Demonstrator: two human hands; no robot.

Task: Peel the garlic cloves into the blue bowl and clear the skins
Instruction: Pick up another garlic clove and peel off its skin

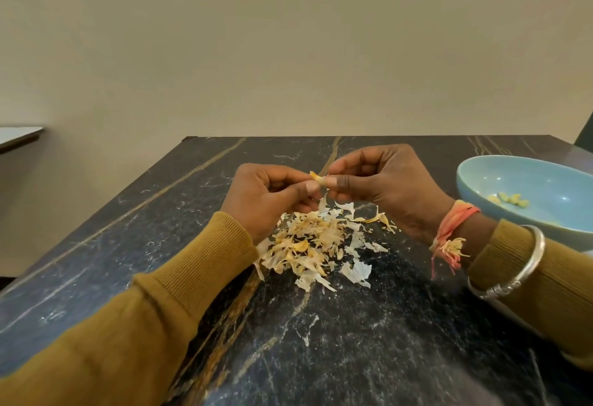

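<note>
My left hand [272, 195] and my right hand [382, 181] meet above the table, both pinching a small garlic clove [316, 177] between thumbs and fingertips; a yellowish bit of its skin sticks up. Most of the clove is hidden by my fingers. Directly below lies a pile of pale and yellowish garlic skins [316, 243] on the dark marble table [337, 341]. The blue bowl [500, 178] stands at the right, beside my right wrist, with a few peeled cloves [510, 199] inside.
The table's far edge runs just behind my hands, against a plain beige wall. A light-coloured surface edge [19, 136] shows at the far left, off the table. A dark object [585, 136] peeks in at the right edge behind the bowl.
</note>
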